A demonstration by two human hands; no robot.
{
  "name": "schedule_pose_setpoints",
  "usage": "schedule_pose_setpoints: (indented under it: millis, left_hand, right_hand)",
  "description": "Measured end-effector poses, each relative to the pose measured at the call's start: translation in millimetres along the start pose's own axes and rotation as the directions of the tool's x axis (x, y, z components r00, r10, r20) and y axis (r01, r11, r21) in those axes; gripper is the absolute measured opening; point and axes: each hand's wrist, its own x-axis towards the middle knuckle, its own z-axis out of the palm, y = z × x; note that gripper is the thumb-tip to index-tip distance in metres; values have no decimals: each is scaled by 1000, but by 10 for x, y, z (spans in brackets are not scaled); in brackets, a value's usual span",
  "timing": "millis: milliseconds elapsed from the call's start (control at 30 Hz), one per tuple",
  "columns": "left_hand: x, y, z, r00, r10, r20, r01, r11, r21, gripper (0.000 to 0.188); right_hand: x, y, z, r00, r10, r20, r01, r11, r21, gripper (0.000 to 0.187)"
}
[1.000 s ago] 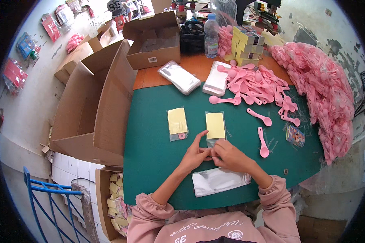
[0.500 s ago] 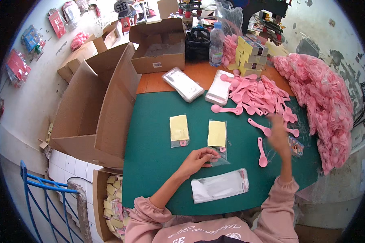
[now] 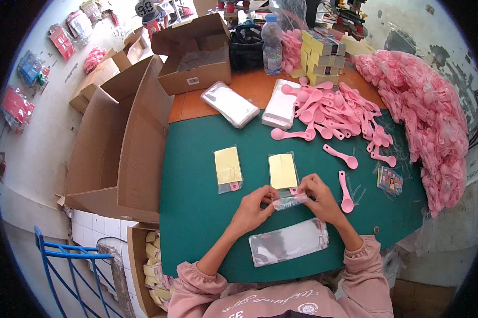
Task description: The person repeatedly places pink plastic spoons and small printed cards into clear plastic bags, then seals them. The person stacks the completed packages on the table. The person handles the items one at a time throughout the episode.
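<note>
My left hand (image 3: 254,210) and my right hand (image 3: 320,198) pinch opposite sides of the loose clear end of a plastic bag (image 3: 290,201). Inside that bag lie a pale yellow card (image 3: 283,171) and a pink spoon, of which only the handle end (image 3: 293,191) shows. To the left rests a second bag with a yellow card (image 3: 228,165) and a pink handle tip. Just below my hands is a flat stack of clear bags (image 3: 289,241). One pink measuring spoon (image 3: 346,192) lies right of my right hand, another (image 3: 340,157) beyond it.
A heap of pink spoons (image 3: 329,114) covers the far right of the green table (image 3: 196,222), beside a large bagged pink pile (image 3: 419,111). Small picture cards (image 3: 389,181) lie at right. An open carton (image 3: 104,143) stands left; a water bottle (image 3: 272,47) and card stacks (image 3: 321,55) stand behind.
My right hand has come from the spoons at right to the bag's loose end and now grips it opposite my left hand. The view has shifted slightly.
</note>
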Motion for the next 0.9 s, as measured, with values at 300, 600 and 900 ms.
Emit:
schedule_pose_setpoints:
  millis: [300,600,900]
  left_hand:
    - [68,-76,88,970,-142,-196,127,988,-86,16]
    - [86,-44,91,966,-168,-198,130,973,-188,21]
    - [79,-39,87,980,-58,-189,47,997,-62,39]
  right_hand:
    - [41,9,152,932,356,-64,-307,872,382,12]
    - [56,-30,184,923,354,-150,-279,885,372,13]
    - [60,-118,206,917,351,-188,-286,910,302,19]
